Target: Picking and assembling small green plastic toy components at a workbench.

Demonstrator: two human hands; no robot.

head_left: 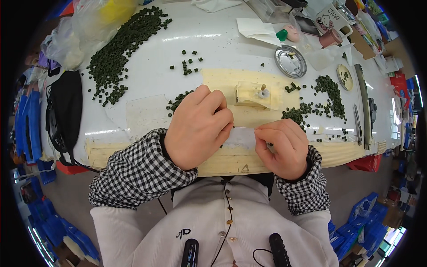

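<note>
Your white table point(147, 66) fills most of the view, and everything else sits around the taped tan patch point(222, 82) at its middle. Far to the left of that patch, a long heap of dark green pellets point(120, 49) runs toward the table's far edge, beside a clear plastic bag point(80, 31); this looks like the bulk not yet handled. To the right of the patch lies a smaller scatter of green pellets point(329, 91), with a few more strays just beyond its far left corner. On the patch, right of centre, stands a small cream block with a short peg point(260, 94) on it. Beyond its right end rest a round metal lid point(290, 61) and a pink mug point(331, 38). Just on the near side of the patch, your two hands meet over a strip of pale translucent tape point(242, 133), which lies between them close to the table's front edge. Your left hand point(198, 129) is curled, fingers bent down, pinching the strip's left end. Your right hand point(282, 149) is also curled, its thumb and fingertips nipping the right end. Judging from this, the strip is in hand and not yet laid down, and most pellets remain loose.
</note>
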